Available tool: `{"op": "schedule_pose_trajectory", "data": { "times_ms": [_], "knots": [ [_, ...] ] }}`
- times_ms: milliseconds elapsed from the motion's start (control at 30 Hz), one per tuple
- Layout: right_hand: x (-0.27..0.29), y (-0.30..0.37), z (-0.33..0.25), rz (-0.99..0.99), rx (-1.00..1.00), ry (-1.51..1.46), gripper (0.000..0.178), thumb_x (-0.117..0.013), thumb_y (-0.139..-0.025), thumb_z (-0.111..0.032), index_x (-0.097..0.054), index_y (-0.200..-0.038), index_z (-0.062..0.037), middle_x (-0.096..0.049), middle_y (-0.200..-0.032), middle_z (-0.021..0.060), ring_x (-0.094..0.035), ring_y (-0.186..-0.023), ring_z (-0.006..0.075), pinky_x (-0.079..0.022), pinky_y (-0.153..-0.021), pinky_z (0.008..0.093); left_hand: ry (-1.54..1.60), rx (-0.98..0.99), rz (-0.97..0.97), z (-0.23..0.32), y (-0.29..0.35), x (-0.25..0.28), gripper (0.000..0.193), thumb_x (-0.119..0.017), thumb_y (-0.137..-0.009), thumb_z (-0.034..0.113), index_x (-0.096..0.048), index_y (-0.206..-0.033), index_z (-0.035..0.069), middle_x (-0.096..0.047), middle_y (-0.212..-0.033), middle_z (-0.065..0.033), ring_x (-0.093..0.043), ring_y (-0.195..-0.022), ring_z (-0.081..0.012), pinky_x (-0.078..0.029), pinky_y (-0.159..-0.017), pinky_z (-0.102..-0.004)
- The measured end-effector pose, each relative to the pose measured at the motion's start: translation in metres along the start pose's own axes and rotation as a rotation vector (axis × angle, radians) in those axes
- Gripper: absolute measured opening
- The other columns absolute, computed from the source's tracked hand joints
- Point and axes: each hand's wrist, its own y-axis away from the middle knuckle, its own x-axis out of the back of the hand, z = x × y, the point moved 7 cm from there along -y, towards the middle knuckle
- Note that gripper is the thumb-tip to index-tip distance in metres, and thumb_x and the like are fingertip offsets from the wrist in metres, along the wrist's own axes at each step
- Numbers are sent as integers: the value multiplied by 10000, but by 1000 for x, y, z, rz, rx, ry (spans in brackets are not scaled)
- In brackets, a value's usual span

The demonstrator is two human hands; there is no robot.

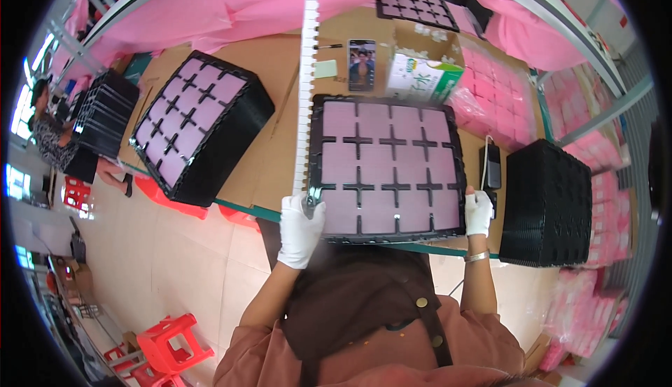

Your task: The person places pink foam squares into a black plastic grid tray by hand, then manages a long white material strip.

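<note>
In front of me on the table lies a black plastic tray (392, 237), its cross-shaped dividers separating pale pink square pads (378, 163). White gloves cover both of my hands. My left hand (301, 231) is closed on the tray's near left corner, with the thumb by the rim. At the near right corner, my right hand (479, 212) grips the edge. The fingertips of both hands are partly hidden by the tray's sides. Whether other trays lie beneath it cannot be seen clearly.
A tilted stack of filled trays (234, 142) stands left; a black tray stack (546, 205) stands right. Behind are a phone (360, 66), a carton (420, 79) and wrapped pink pads (493, 93). A white slotted upright (306, 72) rises beside the tray. Red stools (171, 345) stand lower left.
</note>
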Motion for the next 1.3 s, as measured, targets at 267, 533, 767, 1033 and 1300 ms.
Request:
{"op": "schedule_pose_trajectory", "data": {
  "times_ms": [267, 533, 767, 1033, 1300],
  "knots": [
    [10, -21, 14, 79, -14, -158, 447, -511, -940, -417, -667, -930, 1, -659, -814, 160, -633, -725, 255, -480, -680, 367, 760, 269, 98, -7, 29, 39, 481, -681, -828, 95, -444, -1232, -14, -508, -1180, -122, -487, -1112, -208, -381, -981, -327],
    [21, -9, -84, -41, 270, -173, 343, -547, -918, -320, -663, -937, 2, -638, -834, 139, -616, -764, 252, -465, -704, 333, 784, 230, 673, -101, -27, 217, 468, -569, -920, 160, -393, -1320, -7, -535, -1174, -92, -546, -1059, -157, -422, -943, -312],
    [-42, 32, -181, -424, 532, -228, 153, -627, -826, -187, -665, -862, -44, -641, -866, 131, -624, -829, 322, -497, -727, 390, 451, 500, 704, -238, -72, 255, 416, -606, -887, 164, -493, -1238, -31, -577, -1021, -48, -546, -869, -117, -448, -785, -269],
    [-67, 52, -241, -661, 579, -244, 167, -617, -824, -183, -669, -887, -37, -646, -927, 129, -622, -870, 330, -500, -769, 398, 52, 638, 652, -277, -86, 241, 593, -650, -819, 313, -515, -1245, -76, -587, -1123, -222, -585, -980, -280, -454, -877, -352],
    [-102, 102, -315, -896, 812, -418, 233, -580, -835, -221, -651, -945, -28, -632, -921, 155, -611, -887, 341, -494, -786, 406, -94, 228, 1057, -143, -57, 238, 599, -593, -887, 400, -460, -1309, -4, -416, -1359, -207, -470, -1173, -320, -382, -995, -406]
  ]
}}
